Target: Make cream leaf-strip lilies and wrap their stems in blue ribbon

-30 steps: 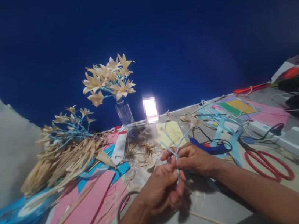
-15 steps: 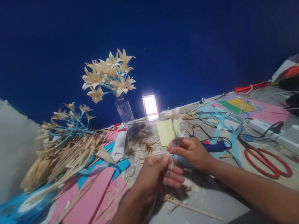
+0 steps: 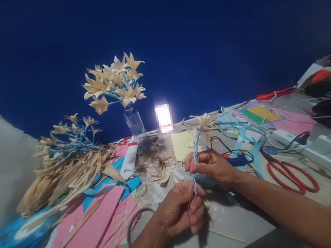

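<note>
My right hand (image 3: 216, 167) pinches a handmade flower stem (image 3: 195, 154) wrapped in light blue paper. The stem stands nearly upright, with pale petals (image 3: 204, 122) at its top. Below, my left hand (image 3: 180, 208) is closed at the stem's lower end, thumb against fingers, the other fingers curled underneath. A thin strand seems to hang by the left fingers, but it is too fine to make out. Behind the hands lies a yellow paper sheet (image 3: 182, 145). Farther back, a clear bottle (image 3: 134, 123) holds cream flowers (image 3: 115, 82) on blue stems.
On the left lie dried husks (image 3: 58, 176), more flowers (image 3: 72, 133) and pink paper (image 3: 96, 224). Red-handled scissors (image 3: 292, 176), a blue tool (image 3: 240, 160) and a white power strip (image 3: 330, 154) are on the right. Plant scraps (image 3: 159, 164) litter the middle.
My left hand has moved down and closed its fingers at the stem's end. The stem shows more upright and taller above my right hand. The view has shifted slightly.
</note>
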Motion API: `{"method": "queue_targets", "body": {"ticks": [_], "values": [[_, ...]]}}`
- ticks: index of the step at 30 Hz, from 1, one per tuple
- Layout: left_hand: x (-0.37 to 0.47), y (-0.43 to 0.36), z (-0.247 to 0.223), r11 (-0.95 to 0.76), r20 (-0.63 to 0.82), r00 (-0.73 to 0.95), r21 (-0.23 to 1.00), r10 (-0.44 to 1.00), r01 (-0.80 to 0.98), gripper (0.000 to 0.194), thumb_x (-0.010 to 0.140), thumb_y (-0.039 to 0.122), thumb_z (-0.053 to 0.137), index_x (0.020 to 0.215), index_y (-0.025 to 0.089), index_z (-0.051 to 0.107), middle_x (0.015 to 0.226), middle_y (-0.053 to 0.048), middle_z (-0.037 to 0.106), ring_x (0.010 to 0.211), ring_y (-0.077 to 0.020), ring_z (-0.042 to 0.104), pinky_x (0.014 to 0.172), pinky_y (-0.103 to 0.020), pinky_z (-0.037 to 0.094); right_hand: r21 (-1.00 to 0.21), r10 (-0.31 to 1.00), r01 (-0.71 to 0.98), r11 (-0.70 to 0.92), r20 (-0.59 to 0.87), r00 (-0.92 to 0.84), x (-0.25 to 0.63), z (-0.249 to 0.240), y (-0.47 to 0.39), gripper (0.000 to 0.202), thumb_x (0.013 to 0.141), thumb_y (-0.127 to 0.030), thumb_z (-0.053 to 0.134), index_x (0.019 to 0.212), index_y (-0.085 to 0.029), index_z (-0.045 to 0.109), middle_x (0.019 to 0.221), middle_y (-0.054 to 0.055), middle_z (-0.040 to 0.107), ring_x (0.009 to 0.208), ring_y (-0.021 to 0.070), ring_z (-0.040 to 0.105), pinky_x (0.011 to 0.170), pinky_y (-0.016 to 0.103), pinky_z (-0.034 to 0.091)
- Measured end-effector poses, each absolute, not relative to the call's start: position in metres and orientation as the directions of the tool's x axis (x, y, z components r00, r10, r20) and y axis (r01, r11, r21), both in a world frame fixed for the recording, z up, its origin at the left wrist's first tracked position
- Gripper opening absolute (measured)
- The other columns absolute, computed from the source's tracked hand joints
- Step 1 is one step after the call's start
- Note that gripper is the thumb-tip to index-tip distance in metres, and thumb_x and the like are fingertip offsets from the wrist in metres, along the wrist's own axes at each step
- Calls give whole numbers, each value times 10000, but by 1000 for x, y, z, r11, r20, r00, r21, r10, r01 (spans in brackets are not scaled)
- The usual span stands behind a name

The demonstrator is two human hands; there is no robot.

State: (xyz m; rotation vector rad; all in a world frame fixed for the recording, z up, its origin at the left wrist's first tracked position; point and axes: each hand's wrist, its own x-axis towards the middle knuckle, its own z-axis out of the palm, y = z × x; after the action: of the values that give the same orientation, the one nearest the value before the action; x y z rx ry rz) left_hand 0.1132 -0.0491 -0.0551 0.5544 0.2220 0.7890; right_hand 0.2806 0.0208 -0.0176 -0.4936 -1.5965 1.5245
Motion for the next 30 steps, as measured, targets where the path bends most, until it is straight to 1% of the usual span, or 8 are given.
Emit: {"method": "queue_targets", "body": {"ticks": [3, 6, 9, 11, 17, 20, 24, 30], "values": [[112, -48, -46, 536, -71, 661, 653, 747, -535, 261, 782, 391, 772, 774, 139, 700, 483, 67, 459, 334, -60, 369, 321, -190, 416, -954, 776, -211, 213, 296, -557, 281, -17, 19, 284, 808, -448, 763, 704, -186, 730, 841, 33, 723, 788, 166, 652, 783, 302, 498], [111, -46, -39, 243, -132, 367, 930, 921, -277, 240, 759, 351, 730, 633, 166, 646, 431, 64, 420, 353, -74, 351, 367, -201, 354, -933, 827, -72, 352, 346, -444, 278, -19, 15, 236, 812, -383, 750, 695, -185, 695, 831, 40, 731, 788, 174, 658, 787, 306, 491], [112, -45, -32, -137, 145, -16, 963, 989, 231, 199, 711, 249, 696, 546, 175, 614, 519, 20, 513, 509, -101, 442, 523, -223, 387, -888, 864, 98, 449, 404, -300, 273, -23, 12, 215, 826, -307, 703, 653, -188, 658, 804, 37, 718, 797, 176, 649, 798, 301, 473], [114, -45, -29, -164, 191, -51, 928, 980, 336, 177, 719, 246, 664, 561, 177, 624, 570, 2, 563, 568, -120, 491, 578, -240, 408, -898, 886, 134, 419, 371, -279, 271, -24, 12, 247, 841, -321, 676, 637, -186, 644, 767, 28, 697, 775, 172, 633, 779, 292, 464], [116, -44, -25, 319, -268, 246, 927, 932, -197, 292, 737, 447, 693, 747, 160, 638, 617, -48, 662, 497, -176, 618, 503, -292, 495, -950, 924, 124, 286, 239, -298, 276, -21, 14, 352, 841, -422, 675, 597, -187, 583, 634, -25, 565, 647, 136, 523, 655, 265, 407], [117, -46, -25, 267, -242, 191, 957, 951, -114, 272, 759, 444, 679, 741, 176, 631, 505, 19, 557, 406, -132, 512, 437, -254, 439, -970, 943, 74, 230, 203, -263, 273, -25, 14, 348, 805, -431, 718, 609, -187, 567, 603, -43, 503, 589, 116, 448, 587, 257, 359], [119, -51, -24, -55, 56, -2, 983, 998, 172, 225, 798, 358, 671, 657, 184, 655, 602, -12, 595, 575, -133, 540, 514, -212, 420, -971, 951, -124, 204, 227, -210, 266, -25, 14, 443, 697, -472, 823, 559, -189, 511, 609, -48, 485, 597, 109, 441, 594, 252, 371], [120, -56, -25, 374, -273, 280, 822, 921, -430, 319, 752, 450, 776, 704, 190, 597, 436, 107, 346, 335, -43, 267, 373, -169, 287, -960, 751, -282, 2, 187, -634, 278, -7, 17, 411, 756, -553, 783, 911, -175, 740, 874, 38, 691, 809, 159, 626, 840, 336, 478]]}}
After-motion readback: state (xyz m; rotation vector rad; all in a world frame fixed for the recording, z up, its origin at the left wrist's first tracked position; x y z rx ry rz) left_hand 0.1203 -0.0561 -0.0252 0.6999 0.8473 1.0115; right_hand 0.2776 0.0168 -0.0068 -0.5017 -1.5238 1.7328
